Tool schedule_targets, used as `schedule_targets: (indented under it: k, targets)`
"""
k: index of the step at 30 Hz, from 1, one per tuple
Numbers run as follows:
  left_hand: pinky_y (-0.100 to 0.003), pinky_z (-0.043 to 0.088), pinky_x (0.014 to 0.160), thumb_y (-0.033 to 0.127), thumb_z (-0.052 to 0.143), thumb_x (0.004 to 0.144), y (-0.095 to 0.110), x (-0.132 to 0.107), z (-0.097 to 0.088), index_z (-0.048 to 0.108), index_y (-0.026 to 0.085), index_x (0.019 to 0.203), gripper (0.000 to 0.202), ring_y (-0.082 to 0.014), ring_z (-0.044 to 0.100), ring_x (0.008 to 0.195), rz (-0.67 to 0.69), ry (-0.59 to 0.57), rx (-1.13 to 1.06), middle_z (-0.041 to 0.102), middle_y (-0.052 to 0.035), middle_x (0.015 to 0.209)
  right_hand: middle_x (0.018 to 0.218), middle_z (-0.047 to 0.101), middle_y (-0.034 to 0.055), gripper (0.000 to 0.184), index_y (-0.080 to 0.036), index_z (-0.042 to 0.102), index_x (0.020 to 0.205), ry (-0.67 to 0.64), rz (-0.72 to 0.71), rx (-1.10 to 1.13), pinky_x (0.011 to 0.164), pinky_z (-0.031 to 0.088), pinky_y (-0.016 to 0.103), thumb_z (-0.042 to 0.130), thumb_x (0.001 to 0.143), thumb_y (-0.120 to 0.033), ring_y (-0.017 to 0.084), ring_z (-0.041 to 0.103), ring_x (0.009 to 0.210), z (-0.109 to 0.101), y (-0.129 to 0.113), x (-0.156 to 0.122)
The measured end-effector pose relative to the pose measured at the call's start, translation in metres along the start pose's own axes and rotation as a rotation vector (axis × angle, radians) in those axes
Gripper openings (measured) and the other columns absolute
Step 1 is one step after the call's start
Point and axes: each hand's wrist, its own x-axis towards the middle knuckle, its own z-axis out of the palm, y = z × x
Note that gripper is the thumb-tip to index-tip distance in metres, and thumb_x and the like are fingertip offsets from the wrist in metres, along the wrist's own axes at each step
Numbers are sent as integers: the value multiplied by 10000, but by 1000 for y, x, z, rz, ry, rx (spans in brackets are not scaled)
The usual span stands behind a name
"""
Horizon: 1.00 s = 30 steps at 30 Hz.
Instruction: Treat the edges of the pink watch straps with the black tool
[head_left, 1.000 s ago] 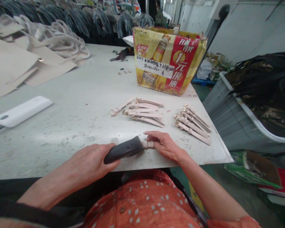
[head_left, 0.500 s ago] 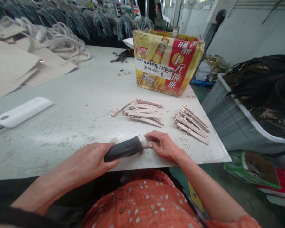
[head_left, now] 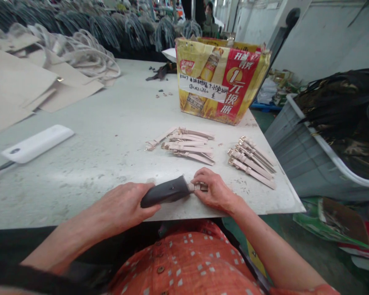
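Note:
My left hand [head_left: 123, 205] grips a black, rounded hand tool [head_left: 166, 191] just above the table's near edge. The tool's tip meets a short pale pink strap [head_left: 198, 187] with a metal fitting. My right hand [head_left: 215, 190] pinches that strap between thumb and fingers, partly hiding it. Farther up the table lies a loose pile of pale pink watch straps [head_left: 187, 145]. To its right, a neater row of similar straps with metal ends [head_left: 250, 162] lies fanned out. My right hand is nearest to these two groups.
A printed cardboard carton [head_left: 223, 82] stands at the far end of the white table [head_left: 80, 176]. A white plastic bar [head_left: 37, 143] and beige sheets [head_left: 24, 82] lie left. A grey crate [head_left: 301, 164] of dark material stands right. A co-worker [head_left: 209, 16] is far behind.
The black tool now lies flatter. My right fingers have shifted on the strap, showing more of its metal end. The whole view has moved slightly right.

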Motion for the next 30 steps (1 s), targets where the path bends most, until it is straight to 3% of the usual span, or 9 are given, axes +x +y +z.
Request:
schedule_targets:
  k: [7, 15, 23, 30]
  targets:
    - [-433, 599, 825, 689, 597, 931, -13, -8, -6, 913, 316, 1148, 535, -380, 904, 890, -37, -16, 48, 971, -112, 984, 1029, 819, 52, 258, -247, 1004, 1148, -31, 23, -63, 977, 616, 386, 999, 971, -59, 261, 742, 1020, -5, -4, -2]
    - [-448, 600, 818, 656, 637, 957, 3, -1, 3, 923, 294, 1186, 515, -398, 877, 852, 14, 19, 69, 947, -132, 943, 1035, 801, 50, 287, -237, 992, 1193, -88, 29, -88, 992, 592, 390, 929, 1000, -34, 267, 722, 1040, -8, -11, -2]
    - [-450, 589, 814, 686, 648, 926, -5, 3, 5, 892, 300, 1100, 489, -395, 895, 874, 8, 8, -43, 958, -119, 977, 1179, 813, 98, 343, -243, 997, 1335, -200, -31, -198, 1052, 552, 429, 807, 1125, -50, 303, 710, 1176, -21, -19, -5]
    - [-433, 570, 812, 649, 631, 945, -6, -4, 8, 892, 309, 1082, 450, -364, 890, 882, 0, 34, -39, 969, -109, 993, 1165, 771, 95, 376, -271, 1002, 1470, -191, -10, -302, 987, 489, 417, 795, 1203, -105, 293, 637, 1129, -17, -19, -5]
